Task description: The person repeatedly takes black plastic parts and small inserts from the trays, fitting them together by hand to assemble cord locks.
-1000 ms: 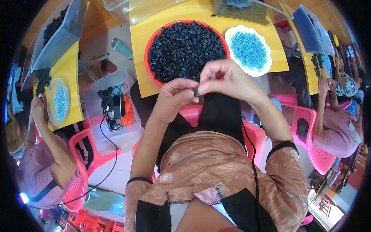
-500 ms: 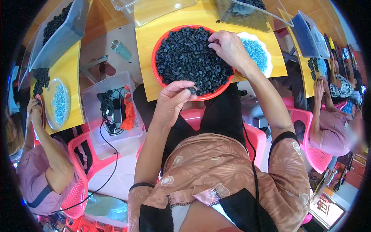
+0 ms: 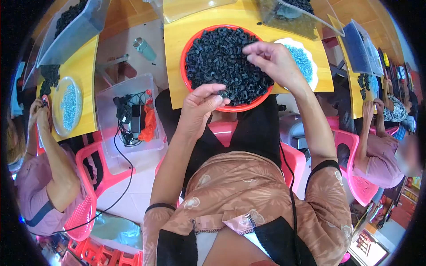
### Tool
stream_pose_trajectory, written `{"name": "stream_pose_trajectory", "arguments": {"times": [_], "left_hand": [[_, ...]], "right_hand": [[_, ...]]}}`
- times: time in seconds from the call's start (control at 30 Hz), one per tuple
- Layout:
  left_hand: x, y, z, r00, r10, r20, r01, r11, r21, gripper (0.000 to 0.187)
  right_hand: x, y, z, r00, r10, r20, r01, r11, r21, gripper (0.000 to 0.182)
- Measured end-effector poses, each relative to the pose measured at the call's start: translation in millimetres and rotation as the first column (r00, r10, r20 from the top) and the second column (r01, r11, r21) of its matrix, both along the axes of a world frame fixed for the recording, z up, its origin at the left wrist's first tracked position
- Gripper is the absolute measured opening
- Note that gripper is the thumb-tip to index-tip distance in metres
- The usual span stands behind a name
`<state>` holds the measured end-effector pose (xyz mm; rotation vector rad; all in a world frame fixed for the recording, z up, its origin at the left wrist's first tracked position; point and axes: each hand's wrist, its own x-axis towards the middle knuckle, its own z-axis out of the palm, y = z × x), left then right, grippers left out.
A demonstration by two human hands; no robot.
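A red round basin [image 3: 183, 66] is heaped with small black ring-shaped plastic parts [image 3: 222, 57]. At its near rim, my left hand [image 3: 199, 108] pinches one small black part [image 3: 223, 94] between thumb and forefinger. Over the right side of the heap, my right hand [image 3: 278, 64] is slightly blurred, its thumb and forefinger apart with nothing visible between them. Just beyond that hand, a white scalloped dish [image 3: 314, 73] holds many small light-blue pieces [image 3: 301, 62], partly hidden by the hand and wrist.
The basin stands on a yellow table [image 3: 175, 88]. Clear plastic bins [image 3: 306, 20] stand at its back. On the floor at left, a clear box [image 3: 104, 119] holds cables, and a green bottle [image 3: 144, 48] stands beyond. Co-workers sit at tables on both sides.
My right thumb and forefinger have parted and come slightly nearer to me over the heap. My left hand keeps its pinch on the black part. The whole view has shifted a little.
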<state>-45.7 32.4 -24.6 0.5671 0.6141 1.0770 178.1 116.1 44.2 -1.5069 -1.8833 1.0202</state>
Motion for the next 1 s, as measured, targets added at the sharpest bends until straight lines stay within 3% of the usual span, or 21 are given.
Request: {"name": "stream_pose_trajectory", "arguments": {"times": [0.13,0.27,0.4,0.7,0.87,1.0], "left_hand": [[2,0,0,1.0,0.011,-0.008,-0.011,1.0,0.012,0.022],[5,0,3,1.0,0.011,-0.023,-0.01,0.997,0.079,0.02],[5,-1,3,0.996,0.059,-0.065,-0.051,0.992,0.118,0.02],[10,-5,10,0.987,0.062,-0.149,-0.036,0.984,0.174,0.013],[9,-4,10,0.967,0.08,-0.242,-0.014,0.965,0.264,0.014],[10,-5,12,0.952,0.08,-0.296,0.012,0.955,0.295,0.013]], "right_hand": [[-20,-35,25,0.935,0.028,-0.354,-0.123,0.96,-0.25,0.016],[-38,-58,14,0.867,-0.013,-0.499,-0.097,0.976,-0.194,0.014],[-45,-64,-3,0.841,-0.028,-0.54,-0.049,0.991,-0.128,0.013],[-53,-70,-12,0.757,-0.195,-0.624,0.017,0.96,-0.279,0.018],[-42,-67,-10,0.886,-0.115,-0.449,-0.032,0.951,-0.307,0.017],[-38,-65,-5,0.907,-0.084,-0.413,-0.068,0.938,-0.34,0.016]]}}
